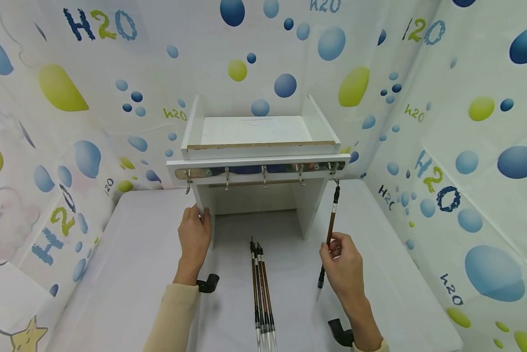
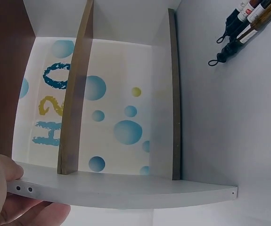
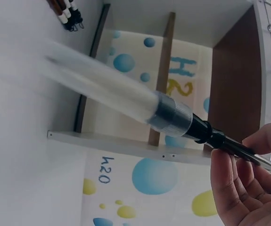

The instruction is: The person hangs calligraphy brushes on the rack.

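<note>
A white wooden shelf rack (image 1: 305,210) stands on the table, with a row of metal hooks (image 1: 264,177) along its front. My left hand (image 1: 194,237) grips the rack's left side panel (image 2: 126,192), thumb on the inner face and fingers outside. In my right hand (image 1: 346,266) a calligraphy brush (image 1: 332,217) is pinched by its brown handle, tilted, with the pale bristle end downward. The brush's top loop is right at the rightmost hook (image 1: 333,170). A clear cap (image 3: 102,89) covers the bristles in the right wrist view.
Several more calligraphy brushes (image 1: 263,293) lie side by side on the white table (image 1: 144,264), in front of the rack, loops pointing toward it. Sheets printed with blue and green dots (image 1: 285,85) hang behind and at both sides. An open tray (image 1: 256,129) tops the rack.
</note>
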`<state>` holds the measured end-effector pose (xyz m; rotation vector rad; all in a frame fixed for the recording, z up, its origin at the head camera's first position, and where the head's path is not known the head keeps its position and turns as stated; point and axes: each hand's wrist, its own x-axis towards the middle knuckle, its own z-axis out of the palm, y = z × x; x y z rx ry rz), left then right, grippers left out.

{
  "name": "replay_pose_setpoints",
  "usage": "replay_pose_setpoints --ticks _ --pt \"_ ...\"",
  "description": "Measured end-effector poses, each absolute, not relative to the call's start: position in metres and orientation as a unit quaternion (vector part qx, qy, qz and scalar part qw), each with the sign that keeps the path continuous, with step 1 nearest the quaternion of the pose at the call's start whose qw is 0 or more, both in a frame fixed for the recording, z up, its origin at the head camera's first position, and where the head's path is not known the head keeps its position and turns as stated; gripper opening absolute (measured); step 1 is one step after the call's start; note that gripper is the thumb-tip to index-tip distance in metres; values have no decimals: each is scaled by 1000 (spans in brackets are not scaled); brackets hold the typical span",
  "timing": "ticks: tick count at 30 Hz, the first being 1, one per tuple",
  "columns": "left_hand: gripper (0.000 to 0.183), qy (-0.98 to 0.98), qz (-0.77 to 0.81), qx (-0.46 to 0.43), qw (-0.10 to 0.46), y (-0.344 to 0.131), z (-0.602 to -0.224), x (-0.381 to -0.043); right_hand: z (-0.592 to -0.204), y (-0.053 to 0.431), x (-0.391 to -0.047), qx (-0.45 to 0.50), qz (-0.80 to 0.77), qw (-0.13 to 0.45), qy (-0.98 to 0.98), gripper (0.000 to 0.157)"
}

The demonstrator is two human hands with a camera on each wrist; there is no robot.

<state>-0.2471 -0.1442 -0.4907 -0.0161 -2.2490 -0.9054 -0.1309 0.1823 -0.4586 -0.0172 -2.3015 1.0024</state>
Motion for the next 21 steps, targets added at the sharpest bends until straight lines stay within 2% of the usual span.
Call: replay_pose_setpoints --ticks 11,21 --pt "27 -871 -353 -6 342 -145 -491 -248 -460 183 -131 4 356 336 -872 26" --pt "27 -874 -349 -7 338 -145 -491 -247 -460 184 -130 -5 353 321 -879 28"
